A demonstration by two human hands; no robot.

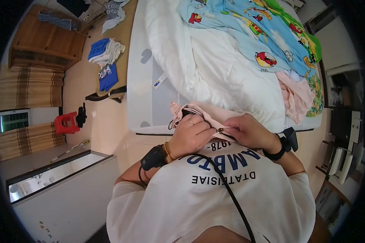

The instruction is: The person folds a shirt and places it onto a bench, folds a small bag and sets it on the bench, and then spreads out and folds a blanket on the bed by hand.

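A pale pink piece of cloth [217, 114], perhaps a garment, is bunched close in front of my shirt at the near edge of the bed. My left hand [192, 135] is closed on its left part, fingers curled over a dark edge or lining. My right hand [247, 130] pinches the cloth's right side between thumb and fingers. Between the two hands shows a small brown, shiny piece [220, 130], possibly a button or fastener; its kind is unclear. The fingers hide part of the cloth.
A white quilt [219, 69] and a blue cartoon-print blanket [247, 30] cover the bed, with another pink cloth [296, 95] at right. Folded clothes [106, 52] lie on a bench at left. A red stool [65, 123] stands on the floor. A black cable [231, 190] crosses my shirt.
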